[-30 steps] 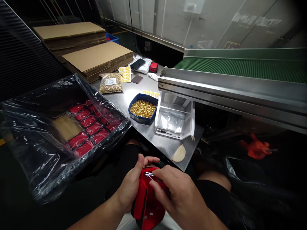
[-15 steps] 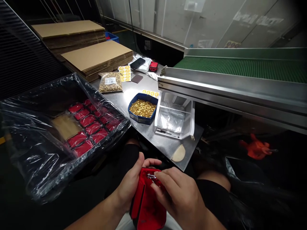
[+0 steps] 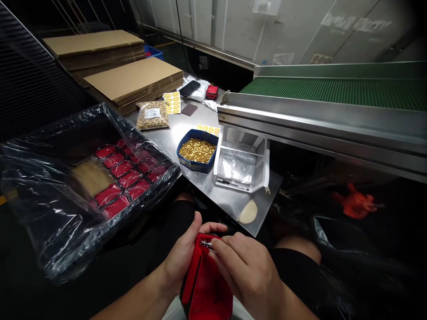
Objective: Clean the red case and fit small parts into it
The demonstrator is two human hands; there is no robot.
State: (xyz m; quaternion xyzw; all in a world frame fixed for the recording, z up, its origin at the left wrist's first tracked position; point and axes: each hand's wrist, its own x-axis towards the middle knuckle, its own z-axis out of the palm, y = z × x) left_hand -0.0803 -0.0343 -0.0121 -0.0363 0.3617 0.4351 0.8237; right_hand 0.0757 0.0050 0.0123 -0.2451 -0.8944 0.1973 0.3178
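Note:
In my lap is a red open-topped box with dark edging, tilted lengthwise toward me. My left hand wraps its left side and far end, thumb up and fingers behind. Inside the far end of the box, my right hand pinches a small shiny metal piece. The right fingertips cover part of that piece, so its exact kind does not show. On the steel table ahead stand a blue tray of small gold-coloured pieces and a white bin with clear plastic bags.
At left, a carton lined with clear plastic holds several red packs. Behind it are cardboard stacks. A bag of gold pieces, yellow stickers and a phone lie farther back. A green conveyor runs at right.
My right hand has shifted slightly left with the metal piece, deeper toward the far left corner of the red box. My left hand keeps its hold, and the view has moved a little.

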